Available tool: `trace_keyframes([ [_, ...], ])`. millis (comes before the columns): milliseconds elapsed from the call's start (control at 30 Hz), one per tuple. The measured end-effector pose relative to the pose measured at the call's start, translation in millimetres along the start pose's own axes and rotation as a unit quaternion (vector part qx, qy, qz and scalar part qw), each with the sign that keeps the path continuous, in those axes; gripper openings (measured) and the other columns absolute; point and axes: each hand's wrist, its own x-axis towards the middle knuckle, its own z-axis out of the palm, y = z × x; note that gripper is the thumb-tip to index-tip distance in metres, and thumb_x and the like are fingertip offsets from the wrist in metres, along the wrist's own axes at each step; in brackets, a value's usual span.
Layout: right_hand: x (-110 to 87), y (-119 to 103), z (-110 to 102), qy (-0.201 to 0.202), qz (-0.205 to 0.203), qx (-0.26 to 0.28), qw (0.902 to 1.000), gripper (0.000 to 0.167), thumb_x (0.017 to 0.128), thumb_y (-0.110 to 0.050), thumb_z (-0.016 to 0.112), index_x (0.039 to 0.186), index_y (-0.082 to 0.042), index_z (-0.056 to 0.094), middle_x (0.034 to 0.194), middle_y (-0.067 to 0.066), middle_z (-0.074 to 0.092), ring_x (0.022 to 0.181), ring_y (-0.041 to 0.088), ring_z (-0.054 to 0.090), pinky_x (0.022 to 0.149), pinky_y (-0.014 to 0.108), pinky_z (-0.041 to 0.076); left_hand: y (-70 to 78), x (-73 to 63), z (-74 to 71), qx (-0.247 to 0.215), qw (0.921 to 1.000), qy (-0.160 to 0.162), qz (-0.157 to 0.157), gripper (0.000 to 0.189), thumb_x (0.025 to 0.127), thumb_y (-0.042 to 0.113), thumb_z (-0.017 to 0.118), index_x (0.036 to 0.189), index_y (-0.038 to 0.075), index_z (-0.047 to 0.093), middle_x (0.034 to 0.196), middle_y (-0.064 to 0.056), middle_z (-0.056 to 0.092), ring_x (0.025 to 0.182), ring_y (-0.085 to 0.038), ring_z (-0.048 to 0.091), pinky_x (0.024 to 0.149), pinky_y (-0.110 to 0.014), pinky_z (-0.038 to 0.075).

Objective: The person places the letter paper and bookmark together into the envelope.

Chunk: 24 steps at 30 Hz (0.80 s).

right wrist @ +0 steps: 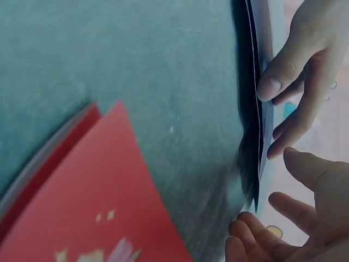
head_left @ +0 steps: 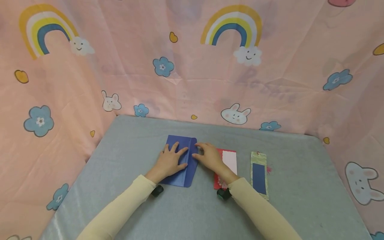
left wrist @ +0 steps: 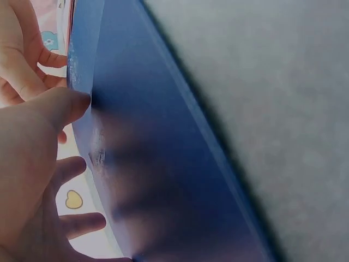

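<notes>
A blue paper envelope (head_left: 177,180) lies on the table, its flap (head_left: 189,178) folded out along the right side. My left hand (head_left: 170,161) rests on the envelope body with fingers spread; in the left wrist view its thumb (left wrist: 73,106) touches the surface by a crease. At the flap's right edge is my right hand (head_left: 211,158), thumb and forefinger apart and loosely bent. From the right wrist, the right hand's fingers (right wrist: 267,240) appear beside the envelope's edge (right wrist: 255,125), not visibly pinching it. Whether its fingertips touch the flap is hard to tell.
Under my right forearm lies a red card (head_left: 220,155) with a white panel (head_left: 229,160). Farther right is a green bookmark-like strip (head_left: 259,157) with a dark blue panel (head_left: 259,178) and pink tassel (head_left: 269,169). A pink patterned curtain (head_left: 186,96) surrounds the grey table (head_left: 135,140).
</notes>
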Motion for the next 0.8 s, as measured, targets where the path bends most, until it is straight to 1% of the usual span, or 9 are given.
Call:
trace_keyframes([
  [133,1.6,-3,4,0.006,-0.004,-0.012,0.9999,0.048,0.088,-0.034,0.073,0.130,-0.012,0.064,0.115,0.016,0.068,0.102,0.028,0.065,0.087,0.046,0.052,-0.1,0.8,2.0,0.001,1.0000,-0.002,-0.007,0.071,0.089,0.055,0.064,0.151,0.030,0.041,0.157,-0.020,0.035,0.137,-0.060,0.035,0.101,-0.067,0.042],
  [300,3.9,-6,9,0.009,-0.004,-0.006,0.9999,0.043,0.088,-0.031,0.073,0.127,-0.013,0.067,0.100,0.012,0.065,0.087,0.023,0.058,0.076,0.039,0.048,0.7,1.4,2.7,0.001,0.9999,-0.003,-0.013,0.071,0.089,0.056,0.064,0.151,0.030,0.042,0.157,-0.020,0.036,0.137,-0.060,0.035,0.101,-0.066,0.042],
  [367,4.7,-6,10,0.009,-0.002,-0.002,1.0000,0.042,0.088,-0.030,0.073,0.126,-0.013,0.068,0.098,0.011,0.064,0.085,0.021,0.056,0.075,0.038,0.046,1.2,1.8,2.6,0.000,0.9999,-0.004,-0.014,0.071,0.089,0.056,0.064,0.151,0.030,0.042,0.157,-0.021,0.036,0.137,-0.060,0.035,0.101,-0.066,0.042],
  [567,7.0,-8,13,0.007,-0.002,0.008,0.9999,0.040,0.087,-0.027,0.074,0.124,-0.012,0.069,0.101,0.013,0.065,0.087,0.023,0.056,0.077,0.040,0.047,3.5,2.0,1.0,0.001,0.9998,-0.007,-0.019,0.070,0.089,0.055,0.065,0.151,0.030,0.042,0.156,-0.021,0.037,0.137,-0.059,0.035,0.101,-0.065,0.043],
  [733,7.9,-9,16,0.006,0.007,0.018,0.9998,0.039,0.086,-0.027,0.075,0.123,-0.013,0.069,0.101,0.013,0.063,0.084,0.022,0.055,0.074,0.037,0.045,5.0,2.5,0.6,0.006,0.9996,-0.014,-0.023,0.070,0.089,0.054,0.065,0.151,0.031,0.042,0.156,-0.021,0.037,0.137,-0.059,0.035,0.101,-0.065,0.043],
  [800,8.4,-8,17,0.007,0.009,0.018,0.9998,0.039,0.086,-0.027,0.075,0.123,-0.013,0.069,0.103,0.014,0.063,0.086,0.022,0.056,0.075,0.036,0.046,5.7,2.7,0.3,0.005,0.9996,-0.016,-0.024,0.069,0.089,0.053,0.065,0.150,0.030,0.042,0.155,-0.021,0.038,0.137,-0.059,0.035,0.101,-0.065,0.043],
])
